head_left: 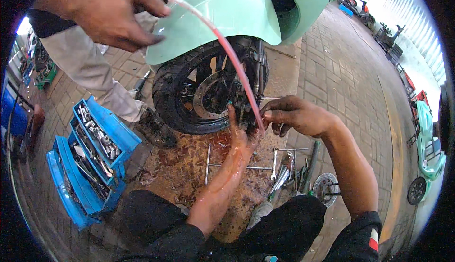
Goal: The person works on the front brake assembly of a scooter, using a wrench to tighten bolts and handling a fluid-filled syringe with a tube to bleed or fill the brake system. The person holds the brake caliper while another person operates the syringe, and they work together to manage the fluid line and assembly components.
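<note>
Mint-green scooter front mudguard (222, 15) arches over the black front wheel with its steel brake disc (201, 94), seen from the head camera. Left hand (241, 136), wet, presses against the dark brake caliper (244, 112) at the wheel's four o'clock, fingers hidden behind it so their state cannot be told; right hand (294, 115) pinches the translucent pink hose (232, 56) at its lower end there. A co-worker's hand (111, 11) holds the hose high at eleven o'clock. Blue tiered toolbox (90, 160) sits open at eight o'clock, steel wrenches (284, 169) scattered on the brick floor.

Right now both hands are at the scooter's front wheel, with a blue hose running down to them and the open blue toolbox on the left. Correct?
Not quite: the hose is pink, not blue, as the head view shows. Both hands, left and right, are at the front wheel, toolbox on the left.
</note>
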A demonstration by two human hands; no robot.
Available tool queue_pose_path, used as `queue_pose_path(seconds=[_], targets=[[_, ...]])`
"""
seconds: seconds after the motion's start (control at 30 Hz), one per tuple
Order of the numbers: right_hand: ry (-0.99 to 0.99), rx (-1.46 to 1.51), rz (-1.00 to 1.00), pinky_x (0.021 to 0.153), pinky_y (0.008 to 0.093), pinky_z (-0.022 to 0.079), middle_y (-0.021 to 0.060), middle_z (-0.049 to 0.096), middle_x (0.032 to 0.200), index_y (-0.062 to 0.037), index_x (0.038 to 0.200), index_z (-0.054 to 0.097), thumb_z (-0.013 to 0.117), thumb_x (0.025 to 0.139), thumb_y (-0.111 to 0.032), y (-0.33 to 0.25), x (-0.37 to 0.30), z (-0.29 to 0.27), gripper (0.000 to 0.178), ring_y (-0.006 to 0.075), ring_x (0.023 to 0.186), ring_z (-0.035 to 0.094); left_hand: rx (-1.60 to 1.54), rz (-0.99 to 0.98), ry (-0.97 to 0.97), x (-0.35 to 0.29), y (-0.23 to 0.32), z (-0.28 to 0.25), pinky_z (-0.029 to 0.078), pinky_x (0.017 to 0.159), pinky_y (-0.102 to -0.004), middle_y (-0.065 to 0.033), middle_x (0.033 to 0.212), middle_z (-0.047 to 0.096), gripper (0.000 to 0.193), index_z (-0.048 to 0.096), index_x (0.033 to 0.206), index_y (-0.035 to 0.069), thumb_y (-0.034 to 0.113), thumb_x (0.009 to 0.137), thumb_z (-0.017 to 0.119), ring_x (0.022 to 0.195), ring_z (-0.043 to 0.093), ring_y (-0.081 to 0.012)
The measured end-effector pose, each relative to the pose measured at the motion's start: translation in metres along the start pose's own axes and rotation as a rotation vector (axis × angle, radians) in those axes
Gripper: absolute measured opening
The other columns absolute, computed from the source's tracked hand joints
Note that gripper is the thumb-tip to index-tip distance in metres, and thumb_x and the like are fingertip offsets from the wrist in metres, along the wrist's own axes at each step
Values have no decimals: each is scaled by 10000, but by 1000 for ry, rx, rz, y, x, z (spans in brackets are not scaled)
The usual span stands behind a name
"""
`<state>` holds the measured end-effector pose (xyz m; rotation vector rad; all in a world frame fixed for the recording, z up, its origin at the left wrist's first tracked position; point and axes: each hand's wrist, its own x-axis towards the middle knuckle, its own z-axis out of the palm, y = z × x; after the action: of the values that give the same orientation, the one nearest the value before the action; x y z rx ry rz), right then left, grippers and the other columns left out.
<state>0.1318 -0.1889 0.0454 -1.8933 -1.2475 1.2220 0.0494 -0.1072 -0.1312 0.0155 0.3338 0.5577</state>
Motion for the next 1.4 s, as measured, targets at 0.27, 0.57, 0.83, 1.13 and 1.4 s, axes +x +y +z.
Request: queue_pose_path(seconds=[0.27,0.57,0.83,1.13,1.4], targets=[[658,-733,-215,840,454,477,204,634,1017,-36,1093,592,574,909,-342,17,9,3,357,432,913,602,-80,97,-13,18,-2,-10,534,556,-253,5,865,654,445,612,1030,146,550,846,628,684,622,-133],[492,-1164,-65,979,489,360,188,530,1192,-57,1082,577,531,917,-393,37,30,-12,377,369,1172,460,131,186,34,20,4,-11,469,514,-301,-15,773,610,535,606,1031,117,611,824,594,613,569,-159],[455,-1047,-302,949,515,373,184,598,1144,-50,1078,605,522,941,-332,58,41,-23,324,353,1120,529,115,135,-105,20,8,-16,505,631,-276,13,876,644,422,599,1082,126,489,868,612,722,600,-127],[549,-449,82,735,503,470,246,631,841,-11,866,634,504,958,-360,54,34,22,384,461,850,597,220,425,-13,20,28,-10,481,913,-363,-69,1176,597,549,536,1231,38,296,793,741,1030,589,-212],[739,-621,119,737,536,470,262,633,874,-27,912,630,440,974,-406,62,45,33,429,462,864,605,337,418,47,17,39,2,498,888,-331,-88,1159,610,587,546,1212,9,216,737,822,995,603,-211]])
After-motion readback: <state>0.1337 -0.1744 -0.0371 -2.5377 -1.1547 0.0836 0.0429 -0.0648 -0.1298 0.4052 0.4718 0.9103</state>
